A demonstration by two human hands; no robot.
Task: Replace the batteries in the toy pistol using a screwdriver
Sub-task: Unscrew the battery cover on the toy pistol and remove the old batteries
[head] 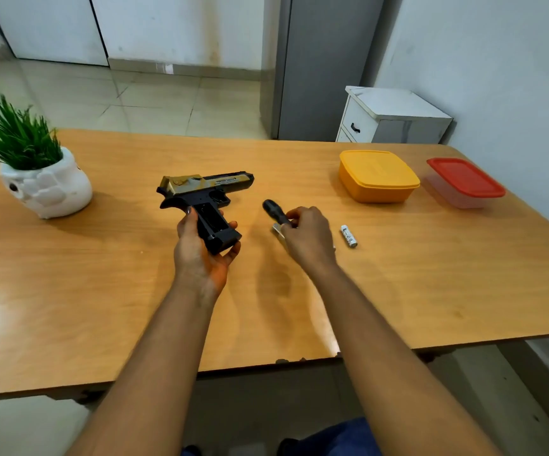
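The toy pistol [205,199] was gripped by its handle in the left hand [200,245] above the table [102,291], barrel pointing right. The screwdriver [274,212], handle angled away-left, was clasped by the right hand [309,238]; a battery [349,236] lay beside it.

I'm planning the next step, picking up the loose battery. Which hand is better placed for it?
Right. The right hand is beside the battery, though it holds the screwdriver. The left hand grips the toy pistol.
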